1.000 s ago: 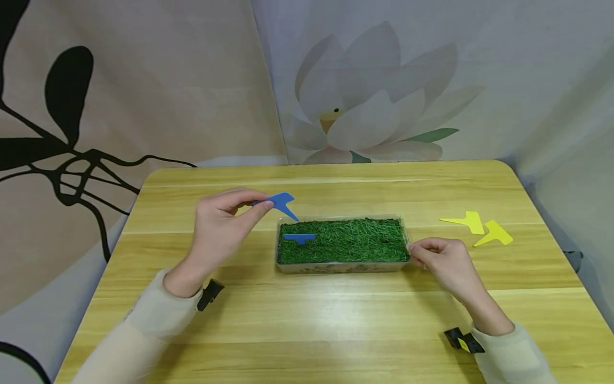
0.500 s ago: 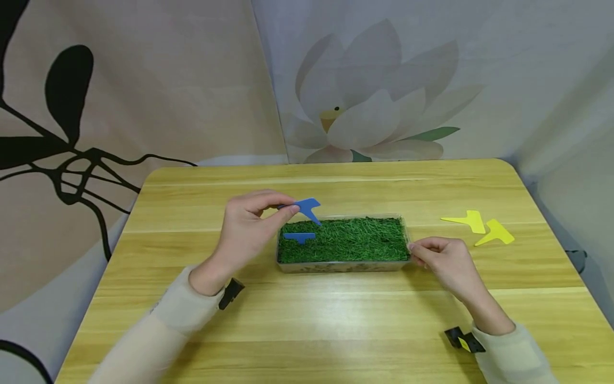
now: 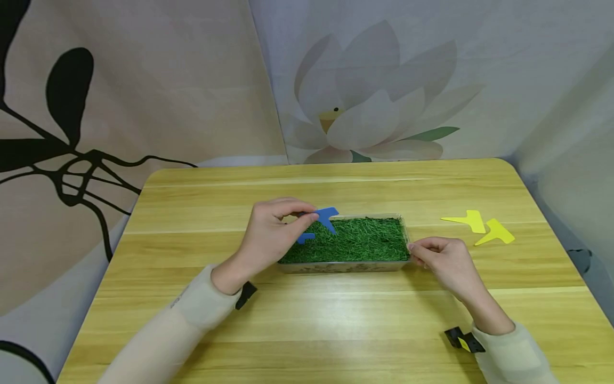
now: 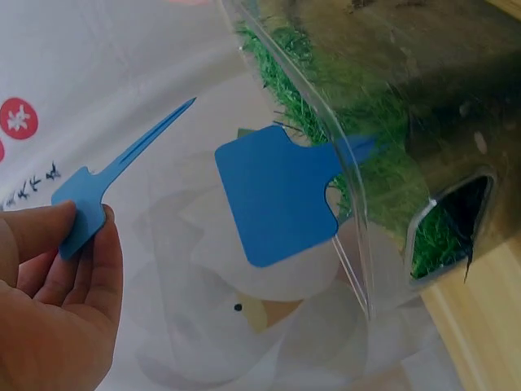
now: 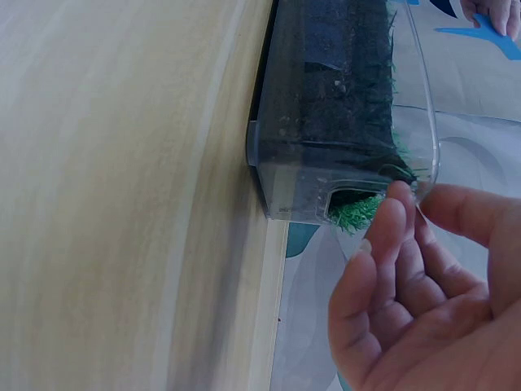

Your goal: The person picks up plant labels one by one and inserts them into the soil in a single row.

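Observation:
My left hand (image 3: 271,230) pinches a blue T-shaped plant label (image 3: 327,215) by its wide head, between thumb and fingers. Its pointed stem angles down over the grass, apart from it in the left wrist view. Below the hand, a second blue plant label (image 4: 273,195) stands in the left part of the artificial grass (image 3: 366,240); the left hand partly hides it in the head view. The grass fills a long clear plastic box (image 3: 342,266). At the box's right end, my right hand (image 3: 443,264) pinches the rim between thumb and fingers (image 5: 391,232).
Two yellow plant labels (image 3: 472,221) lie on the wooden table (image 3: 336,330), right of the box and beyond the right hand. A printed cloth (image 3: 384,80) hangs behind the table. Dark wrist mounts (image 3: 464,340) sit near both sleeve cuffs.
My left hand has carried its blue label to the right and slightly down, from left of the box to above the grass. My right hand has stayed at the box's right end.

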Available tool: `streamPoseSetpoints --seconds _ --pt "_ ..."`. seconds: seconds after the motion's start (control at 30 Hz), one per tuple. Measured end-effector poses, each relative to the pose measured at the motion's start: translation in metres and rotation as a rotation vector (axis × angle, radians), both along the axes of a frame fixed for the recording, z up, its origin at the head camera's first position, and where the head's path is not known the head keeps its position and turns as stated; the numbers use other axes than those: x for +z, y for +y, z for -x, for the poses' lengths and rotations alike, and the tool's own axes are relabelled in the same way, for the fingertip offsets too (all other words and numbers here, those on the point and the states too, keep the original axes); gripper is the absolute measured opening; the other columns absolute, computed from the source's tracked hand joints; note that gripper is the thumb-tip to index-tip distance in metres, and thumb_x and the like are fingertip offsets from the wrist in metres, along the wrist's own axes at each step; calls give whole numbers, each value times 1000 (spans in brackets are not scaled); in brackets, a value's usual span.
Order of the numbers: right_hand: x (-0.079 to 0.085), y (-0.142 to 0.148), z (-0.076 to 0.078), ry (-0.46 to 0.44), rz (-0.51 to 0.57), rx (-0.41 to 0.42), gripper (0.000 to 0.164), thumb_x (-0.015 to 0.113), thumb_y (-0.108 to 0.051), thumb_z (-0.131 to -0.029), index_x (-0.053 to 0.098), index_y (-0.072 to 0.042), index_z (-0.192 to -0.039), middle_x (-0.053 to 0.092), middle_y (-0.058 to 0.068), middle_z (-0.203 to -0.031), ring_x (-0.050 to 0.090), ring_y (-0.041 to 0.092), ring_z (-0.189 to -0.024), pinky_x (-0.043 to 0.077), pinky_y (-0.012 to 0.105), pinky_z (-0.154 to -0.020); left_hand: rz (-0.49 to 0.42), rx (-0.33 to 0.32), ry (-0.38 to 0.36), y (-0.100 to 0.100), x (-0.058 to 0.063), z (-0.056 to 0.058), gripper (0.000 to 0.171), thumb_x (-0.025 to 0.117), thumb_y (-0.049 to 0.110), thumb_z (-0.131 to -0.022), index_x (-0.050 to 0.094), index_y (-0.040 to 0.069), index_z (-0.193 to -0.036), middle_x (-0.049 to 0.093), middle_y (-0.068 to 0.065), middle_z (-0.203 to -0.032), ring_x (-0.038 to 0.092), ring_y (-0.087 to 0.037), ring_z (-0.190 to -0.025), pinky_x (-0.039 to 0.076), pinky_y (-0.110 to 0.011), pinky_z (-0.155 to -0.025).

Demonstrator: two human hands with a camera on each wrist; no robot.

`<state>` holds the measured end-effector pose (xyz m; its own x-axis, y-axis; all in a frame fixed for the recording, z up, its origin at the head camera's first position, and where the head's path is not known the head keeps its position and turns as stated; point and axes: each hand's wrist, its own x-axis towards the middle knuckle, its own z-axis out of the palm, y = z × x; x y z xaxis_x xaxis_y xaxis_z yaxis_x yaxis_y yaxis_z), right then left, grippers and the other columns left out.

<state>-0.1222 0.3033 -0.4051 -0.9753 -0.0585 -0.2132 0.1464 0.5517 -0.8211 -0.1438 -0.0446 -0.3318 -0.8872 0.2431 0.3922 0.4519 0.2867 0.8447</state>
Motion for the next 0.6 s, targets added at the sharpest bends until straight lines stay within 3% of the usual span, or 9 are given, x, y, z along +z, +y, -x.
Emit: streamPoseSetpoints --seconds 0.2,0.6 --pt "0 0 0 1 -1 1 32 69 -34 -103 79 -5 -93 72 16 -80 60 30 -69 48 30 -58 23 -35 19 8 -6 3 9 79 -4 -91 83 2 -96 79 -4 -95 70 -13 -80 58 -31 -71" --pt "-2 -1 0 10 3 5 32 69 -33 -104 79 -5 -91 71 17 -79 59 30 -67 47 29 -56 101 -78 5 15 -20 7 10 78 -3 -92 82 3 -97 79 -3 -96 73 -12 -87 59 -30 -76"
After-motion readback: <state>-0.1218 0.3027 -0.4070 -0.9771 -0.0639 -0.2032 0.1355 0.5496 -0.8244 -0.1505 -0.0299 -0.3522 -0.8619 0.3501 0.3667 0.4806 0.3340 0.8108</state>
